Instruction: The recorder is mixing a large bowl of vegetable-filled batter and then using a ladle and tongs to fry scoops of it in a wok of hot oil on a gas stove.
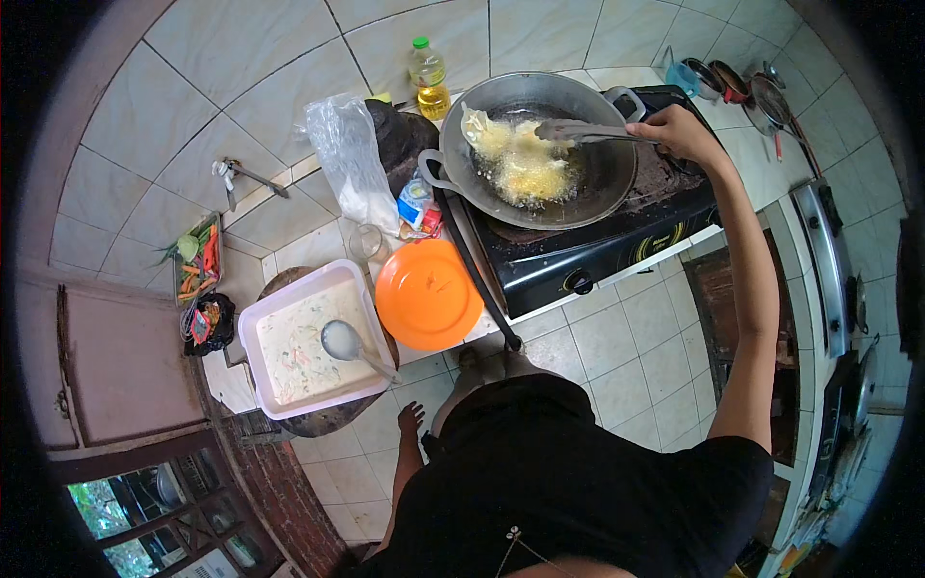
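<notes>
My right hand grips the handle of a metal cooking utensil, either tongs or a turner. Its far end reaches over a large two-handled metal wok and touches the batter. Inside the wok, pale yellow battered pieces bubble in hot oil. My left hand hangs low at my side, fingers apart and nothing in it. Nearest to it is a pale lilac plastic basin of white batter with bits of vegetable. A metal ladle rests in the basin, its handle over the rim.
An orange plate sits between the basin and the black gas stove. Behind it are a drinking glass, a plastic bag of white powder and an oil bottle. A vegetable tray is at left; small pans stand right.
</notes>
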`<state>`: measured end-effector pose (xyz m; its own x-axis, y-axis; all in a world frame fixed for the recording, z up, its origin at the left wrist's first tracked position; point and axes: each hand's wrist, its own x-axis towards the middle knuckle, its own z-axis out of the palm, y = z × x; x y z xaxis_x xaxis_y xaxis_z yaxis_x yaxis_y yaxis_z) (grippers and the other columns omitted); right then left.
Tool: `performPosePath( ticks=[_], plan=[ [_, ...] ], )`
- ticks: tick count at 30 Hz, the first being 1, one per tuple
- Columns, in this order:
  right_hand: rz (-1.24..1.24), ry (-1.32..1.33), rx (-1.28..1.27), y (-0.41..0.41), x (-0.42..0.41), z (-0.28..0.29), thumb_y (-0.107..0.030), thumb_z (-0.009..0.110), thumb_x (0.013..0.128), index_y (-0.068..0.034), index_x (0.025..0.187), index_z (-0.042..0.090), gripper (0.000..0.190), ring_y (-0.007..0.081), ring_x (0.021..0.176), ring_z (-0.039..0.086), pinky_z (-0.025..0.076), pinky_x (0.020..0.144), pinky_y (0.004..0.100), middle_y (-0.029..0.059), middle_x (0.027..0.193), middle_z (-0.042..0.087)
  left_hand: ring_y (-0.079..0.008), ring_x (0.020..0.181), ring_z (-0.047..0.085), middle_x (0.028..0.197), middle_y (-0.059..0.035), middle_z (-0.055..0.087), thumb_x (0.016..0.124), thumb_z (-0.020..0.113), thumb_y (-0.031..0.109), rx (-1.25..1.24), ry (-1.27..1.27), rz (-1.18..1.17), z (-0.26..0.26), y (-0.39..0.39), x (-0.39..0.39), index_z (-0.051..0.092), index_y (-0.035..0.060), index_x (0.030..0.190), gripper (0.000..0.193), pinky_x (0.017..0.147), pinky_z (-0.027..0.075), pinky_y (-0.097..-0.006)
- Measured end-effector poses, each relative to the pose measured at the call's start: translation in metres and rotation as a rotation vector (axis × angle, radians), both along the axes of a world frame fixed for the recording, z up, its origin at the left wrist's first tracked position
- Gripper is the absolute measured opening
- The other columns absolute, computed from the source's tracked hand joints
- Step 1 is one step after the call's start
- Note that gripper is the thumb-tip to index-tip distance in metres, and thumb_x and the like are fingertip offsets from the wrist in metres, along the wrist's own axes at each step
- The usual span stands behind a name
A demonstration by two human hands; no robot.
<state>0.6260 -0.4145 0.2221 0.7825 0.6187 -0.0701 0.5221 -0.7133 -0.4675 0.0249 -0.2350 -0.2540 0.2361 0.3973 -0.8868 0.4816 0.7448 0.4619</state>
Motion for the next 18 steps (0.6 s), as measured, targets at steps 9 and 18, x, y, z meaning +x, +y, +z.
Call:
performPosePath(
  ticks=[9,18],
  plan=[
    [0.095,-0.027,-0.051,0.046,0.012,-0.028,-0.049,0.063,0.062,0.003,0.056,0.059,0.053,0.0162,0.044,0.050,0.040,0.046,0.0279,0.0083,0.043,0.048,-0.0245,0.084,0.052,0.109,-0.0085,0.051,0.081,0.026,0.028,-0.004,-0.019,0.046,0.001,-0.005,0.001,0.039,0.0125,0.116,0.040,0.065,0.038,-0.0378],
    [0.036,-0.220,-0.132,0.039,0.018,-0.029,-0.046,0.066,0.060,0.005,0.057,0.058,0.051,0.0274,0.052,0.056,0.043,0.053,0.0354,0.0176,0.053,0.054,-0.0228,0.081,0.052,0.105,-0.0081,0.053,0.082,0.026,0.030,0.006,-0.016,0.086,-0.007,-0.015,-0.012,0.042,0.0123,0.114,0.039,0.065,0.038,-0.0381]
  ],
)
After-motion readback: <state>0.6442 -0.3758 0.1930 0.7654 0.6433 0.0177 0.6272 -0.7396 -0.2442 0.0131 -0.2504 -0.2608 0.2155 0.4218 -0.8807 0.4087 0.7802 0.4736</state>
